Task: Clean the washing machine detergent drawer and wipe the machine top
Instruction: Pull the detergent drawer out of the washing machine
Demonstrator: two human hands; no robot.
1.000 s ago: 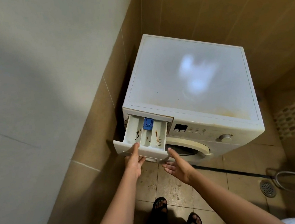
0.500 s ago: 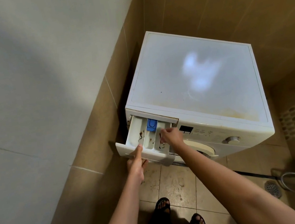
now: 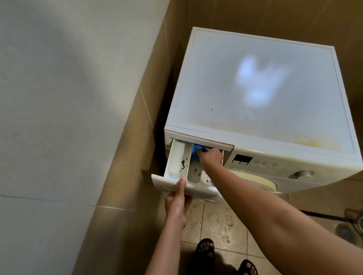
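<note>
Right hand [image 3: 211, 155] has gone deeper since the earlier frame, from the front compartments of the detergent drawer [image 3: 176, 158] to the blue tab [image 3: 194, 151] at its back. Left hand [image 3: 176, 203] has not shifted.

Your right hand's fingers bend down onto the blue tab. Can't tell whether they pinch it or only press it, because the tips are hidden. Your left hand grips the drawer front, thumb on its top lip and fingers tucked underneath, out of sight.

The drawer is pulled most of the way out of the washing machine [image 3: 270, 163] at its upper left corner, with brown residue spots in the compartments.

The step looks like releasing the drawer so it comes out for cleaning. Next move probably calls for you to press the tab down and draw straight out with the left hand, ready to take the weight.

The machine top [image 3: 227, 90] is unwiped, with a yellowish stain along the front edge and a glare patch in the middle.

Hard to see:
- Your forearm hides the right compartment and most of the door.
- The panel markings by the dial [image 3: 300, 174] are too small to read.
- No cloth is in view.
- A drain [image 3: 345, 231] shows on the floor [image 3: 218, 222] at far right.
</note>
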